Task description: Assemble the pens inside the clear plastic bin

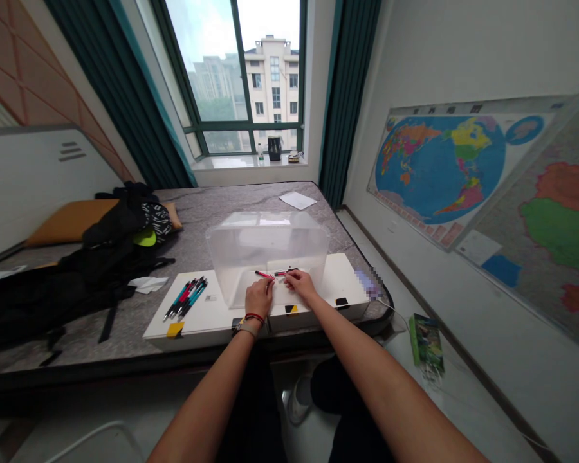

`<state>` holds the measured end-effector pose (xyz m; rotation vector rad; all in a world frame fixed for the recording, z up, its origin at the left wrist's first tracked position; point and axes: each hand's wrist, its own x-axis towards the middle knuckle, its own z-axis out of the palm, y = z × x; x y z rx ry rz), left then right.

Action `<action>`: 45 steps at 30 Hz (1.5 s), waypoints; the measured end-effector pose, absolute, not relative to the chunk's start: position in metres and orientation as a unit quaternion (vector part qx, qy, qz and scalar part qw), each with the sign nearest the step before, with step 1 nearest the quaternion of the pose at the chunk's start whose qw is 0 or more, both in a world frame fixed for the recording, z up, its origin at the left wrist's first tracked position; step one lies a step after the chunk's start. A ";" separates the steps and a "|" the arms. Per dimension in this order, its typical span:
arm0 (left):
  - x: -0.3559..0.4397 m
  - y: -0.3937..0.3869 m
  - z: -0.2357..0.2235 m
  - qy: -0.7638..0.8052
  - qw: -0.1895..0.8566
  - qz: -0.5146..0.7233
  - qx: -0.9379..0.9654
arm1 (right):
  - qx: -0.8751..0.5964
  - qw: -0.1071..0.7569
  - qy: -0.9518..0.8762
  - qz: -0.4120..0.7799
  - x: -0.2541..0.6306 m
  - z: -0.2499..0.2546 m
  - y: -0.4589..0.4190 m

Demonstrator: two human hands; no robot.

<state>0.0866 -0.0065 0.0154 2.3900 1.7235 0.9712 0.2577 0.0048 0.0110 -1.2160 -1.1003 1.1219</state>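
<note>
A translucent plastic bin [270, 239] lies on its side with its opening toward me, on top of white boxes [340, 270]. Both hands reach to its mouth. My left hand [258, 297] is closed, its fingertips pinched at the near end of a red pen [264, 274] with a dark tip. Close beside it, my right hand [301, 284] is also closed, fingertips together over small pieces too tiny to name. Another red-and-black pen [284, 272] lies just behind the right fingers. To the left, a pile of blue, red and black pens [186, 298] rests on the white box.
The boxes stand at the edge of a grey mattress [207, 198]. Black bags [96, 257] and a white tissue [148, 283] lie left. A sheet of paper [298, 200] lies behind the bin. Right, a cable runs down past a green box [425, 342] on the floor.
</note>
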 end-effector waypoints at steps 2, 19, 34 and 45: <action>0.086 -0.007 0.016 0.545 0.016 0.300 0.782 | -0.517 0.538 -0.479 0.463 0.258 0.011 0.004; 0.084 -0.008 0.018 0.518 0.039 0.290 0.804 | -0.494 0.468 -0.571 0.459 0.261 0.015 0.001; 0.084 -0.009 0.022 0.528 0.049 0.290 0.796 | -0.499 0.478 -0.558 0.459 0.261 0.020 -0.002; 0.085 -0.010 0.022 0.543 0.068 0.309 0.778 | -0.528 0.547 -0.487 0.430 0.260 0.009 0.007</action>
